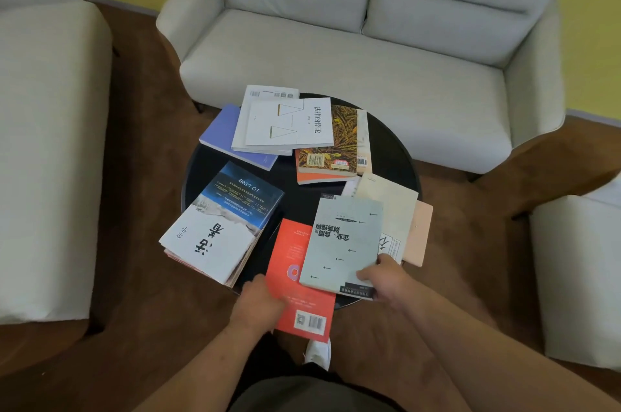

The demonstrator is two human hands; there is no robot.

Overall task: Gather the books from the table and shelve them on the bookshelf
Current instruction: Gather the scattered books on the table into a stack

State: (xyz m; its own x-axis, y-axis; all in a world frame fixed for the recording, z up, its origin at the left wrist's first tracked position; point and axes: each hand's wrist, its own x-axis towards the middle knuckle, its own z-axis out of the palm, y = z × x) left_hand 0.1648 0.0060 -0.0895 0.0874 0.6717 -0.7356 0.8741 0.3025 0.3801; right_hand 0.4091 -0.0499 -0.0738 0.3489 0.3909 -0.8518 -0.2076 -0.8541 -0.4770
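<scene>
Several books lie scattered on a round black table (393,146). My left hand (258,304) grips the left edge of a red book (295,297) that hangs over the table's near edge. My right hand (386,277) holds the near right corner of a pale grey-green book (342,240), which overlaps the red one. A blue-and-white book (221,223) lies at the left on a small pile. White books (285,122) sit at the back over a purple one (221,129). An orange-patterned book (329,149) and cream and peach books (403,210) lie at the right. No bookshelf is in view.
A light grey sofa (353,52) stands behind the table. An armchair (43,142) is at the left and a pale seat (578,270) at the right. Brown carpet surrounds the table. My white shoe (319,353) shows below the red book.
</scene>
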